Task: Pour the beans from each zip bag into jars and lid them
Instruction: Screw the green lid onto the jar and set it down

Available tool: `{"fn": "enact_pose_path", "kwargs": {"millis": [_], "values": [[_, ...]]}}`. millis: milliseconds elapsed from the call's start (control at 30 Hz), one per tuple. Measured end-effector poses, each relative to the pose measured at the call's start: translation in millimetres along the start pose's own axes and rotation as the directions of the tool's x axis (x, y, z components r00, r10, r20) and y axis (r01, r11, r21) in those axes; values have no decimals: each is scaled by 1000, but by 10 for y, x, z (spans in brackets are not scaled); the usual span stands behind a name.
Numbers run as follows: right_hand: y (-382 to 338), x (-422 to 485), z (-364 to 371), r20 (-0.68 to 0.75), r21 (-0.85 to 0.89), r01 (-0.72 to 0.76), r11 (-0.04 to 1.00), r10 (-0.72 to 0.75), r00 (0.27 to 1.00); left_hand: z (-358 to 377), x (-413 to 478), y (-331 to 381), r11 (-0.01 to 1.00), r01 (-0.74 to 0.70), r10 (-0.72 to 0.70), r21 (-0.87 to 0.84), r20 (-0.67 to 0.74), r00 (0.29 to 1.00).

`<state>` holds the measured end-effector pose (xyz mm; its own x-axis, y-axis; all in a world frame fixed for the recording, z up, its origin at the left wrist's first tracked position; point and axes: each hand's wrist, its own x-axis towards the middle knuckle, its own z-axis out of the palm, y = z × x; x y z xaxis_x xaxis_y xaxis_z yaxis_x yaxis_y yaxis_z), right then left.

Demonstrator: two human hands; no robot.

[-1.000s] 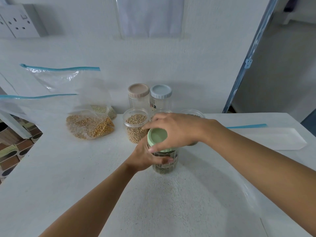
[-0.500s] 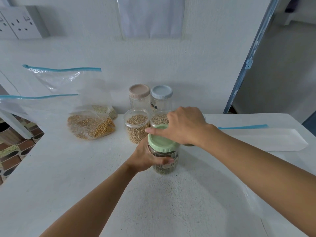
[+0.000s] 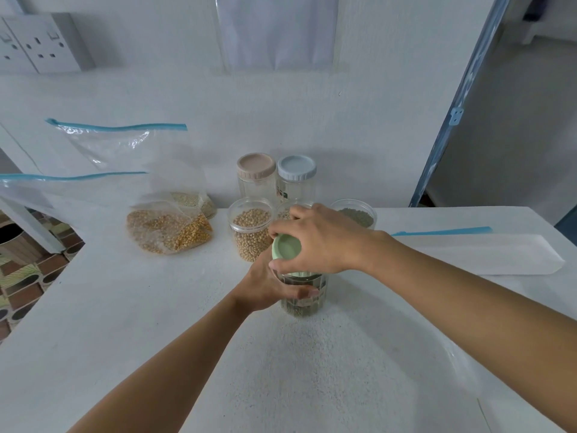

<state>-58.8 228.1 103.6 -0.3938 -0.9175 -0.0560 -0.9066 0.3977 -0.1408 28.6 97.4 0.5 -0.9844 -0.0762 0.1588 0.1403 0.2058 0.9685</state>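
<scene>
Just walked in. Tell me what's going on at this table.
A person is lidding a jar of dark green beans. The left grip holds the jar's body on the white table, while the right grip holds the green lid at its mouth; whether it is tight cannot be told. Behind stand an open jar of tan beans, a pink-lidded jar and a blue-lidded jar. A zip bag of yellow beans lies to the left.

Clear glossy plastic jar with matt pale-green plastic lid, frame centre. Crinkled, shiny transparent plastic-film zip bag, upper left. Grainy, matt white tabletop, lower half of frame.
</scene>
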Motion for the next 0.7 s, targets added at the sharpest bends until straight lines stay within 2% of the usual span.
{"fn": "enact_pose_path", "kwargs": {"millis": [100,233,333,533,633,700], "values": [[86,-9,-64,30,113,69,991,-73,997,11,22,-42,999,-11,10,-50,-16,1000],[113,11,-215,158,287,159,945,-210,965,23,19,3,996,-22,20,-83,-28,999],[110,32,-249,164,324,181,929,-243,956,32,13,46,996,-43,40,-80,-50,998],[118,42,-300,240,301,167,939,-244,940,31,32,26,993,-71,67,-97,-45,997],[133,30,-364,295,192,113,975,-167,941,21,38,-22,994,-37,34,-107,-27,999],[107,7,-391,259,69,75,995,-91,962,13,42,-38,996,-17,16,-90,-12,1000]]}}
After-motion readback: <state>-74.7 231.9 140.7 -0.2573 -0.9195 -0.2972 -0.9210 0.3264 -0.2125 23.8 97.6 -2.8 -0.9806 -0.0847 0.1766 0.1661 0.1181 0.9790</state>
